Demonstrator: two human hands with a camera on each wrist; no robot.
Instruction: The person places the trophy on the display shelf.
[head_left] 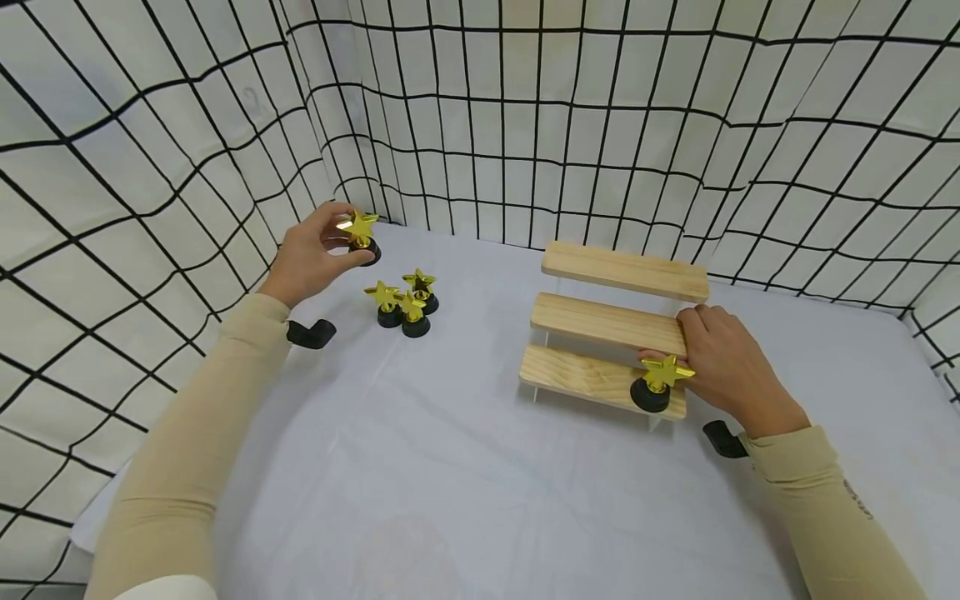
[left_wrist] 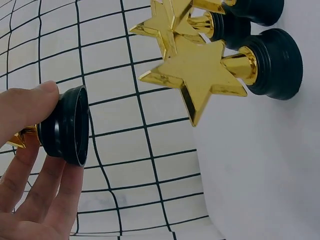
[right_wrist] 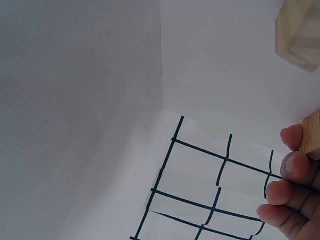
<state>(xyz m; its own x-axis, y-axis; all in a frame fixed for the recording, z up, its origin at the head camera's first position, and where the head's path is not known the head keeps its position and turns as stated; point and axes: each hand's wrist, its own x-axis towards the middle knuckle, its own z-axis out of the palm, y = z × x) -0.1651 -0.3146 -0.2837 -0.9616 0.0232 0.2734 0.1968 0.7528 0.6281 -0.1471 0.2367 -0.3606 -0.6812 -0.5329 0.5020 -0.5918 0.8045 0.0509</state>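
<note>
- Star trophy, lifted (head_left: 362, 234): gold star on a black round base, held above the desk at the far left, close to the gridded wall; the left wrist view shows the underside of its base (left_wrist: 65, 126).
- Left hand (head_left: 311, 254): grip closed round the lifted trophy, thumb on one side of the base and fingers (left_wrist: 30, 175) on the other.
- Star trophy, shelved (head_left: 656, 382): same pattern, standing upright at the right end of the lowest step of the wooden riser.
- Right hand (head_left: 720, 367): grip on the shelved trophy, thumb at the star, fingers behind it and lying against the middle step; fingertips (right_wrist: 292, 167) show in the right wrist view beside a wooden edge.
- Wooden riser (head_left: 600, 321): three pale plank steps, rising from near to far, set right of centre on the desk.
- Trophy cluster (head_left: 405, 302): three more star trophies standing close together on the desk, just near and right of the left hand; in the left wrist view their stars overlap (left_wrist: 200, 75).
- Desk (head_left: 450, 467): covered in a white cloth.
- Gridded wall (head_left: 562, 125): white panels with black lines, enclosing the desk on left, far and right sides.
- Sleeves (head_left: 187, 450): beige, on both arms.
</note>
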